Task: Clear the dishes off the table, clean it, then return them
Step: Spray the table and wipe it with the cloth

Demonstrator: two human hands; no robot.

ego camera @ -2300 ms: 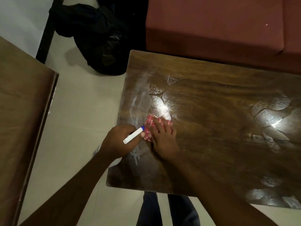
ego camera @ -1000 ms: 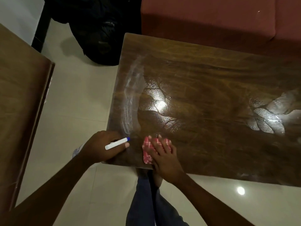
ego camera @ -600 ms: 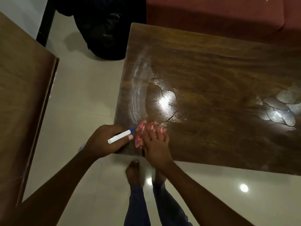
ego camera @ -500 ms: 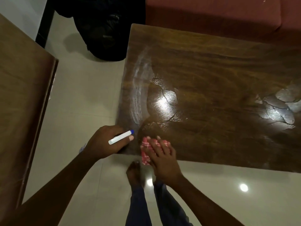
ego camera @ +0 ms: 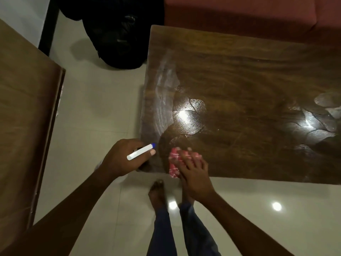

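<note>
Wood grain, dark and glossy, covers the table point(ego camera: 249, 80). Two bright lamp reflections lie on it beyond the fingertips of the right hand point(ego camera: 195, 174), one straight ahead and one far to their right. Each is ringed by wet patches with curved edges. Pale smear streaks run along the table edge ahead of the left hand point(ego camera: 120, 159). A red sofa point(ego camera: 239, 10) stands against the far edge of the table. A black bag point(ego camera: 114, 34) lies on the pale tiled floor point(ego camera: 92, 108), well beyond the left fingers. A second wooden surface point(ego camera: 24, 108) fills the area to the left of that hand. Bare feet and blue trouser legs point(ego camera: 162, 228) show below the wrists.

The cloth point(ego camera: 174, 159) is red with a white check and is bunched into a small pad. It lies on the table under the right fingers point(ego camera: 186, 157), with its near end at the table's near edge. These fingers lie flat and slightly spread over it and press it down; motion blur softens them. The left fingers curl round a white tube point(ego camera: 141, 153) with a blue tip. The tip points toward the cloth and ends near it without touching it.
</note>
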